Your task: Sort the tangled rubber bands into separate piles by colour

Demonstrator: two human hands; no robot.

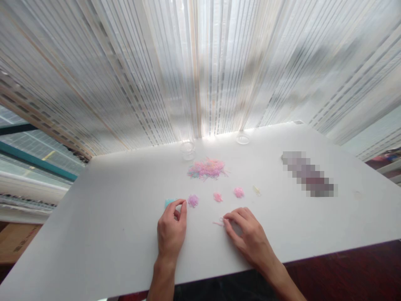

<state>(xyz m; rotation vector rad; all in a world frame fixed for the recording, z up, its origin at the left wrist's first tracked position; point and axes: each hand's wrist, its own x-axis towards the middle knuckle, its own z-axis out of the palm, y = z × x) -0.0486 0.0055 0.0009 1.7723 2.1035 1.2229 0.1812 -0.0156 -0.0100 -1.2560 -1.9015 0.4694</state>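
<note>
My left hand (pixel 171 228) rests on the white table, thumb and index fingertips pinched together. Whatever may be between them is too small to make out. Just behind it lies a small teal pile (pixel 169 203), partly covered by the fingers, and a purple pile (pixel 193 200) sits right beside the fingertips. My right hand (pixel 246 228) is low over the table, its thumb and index finger closed at a thin pink strip (pixel 217 223). Farther back are two small pink piles (pixel 218 197) and a few pale yellow strips (pixel 257 190).
A larger heap of mixed pastel strips (pixel 208 168) lies mid-table. Behind it stand a clear round container (pixel 188 149) and a clear lid-like disc (pixel 242 139). A pixelated object (pixel 308 174) lies at the right. Translucent ribbed sheeting (pixel 200 75) rises along the table's back edge.
</note>
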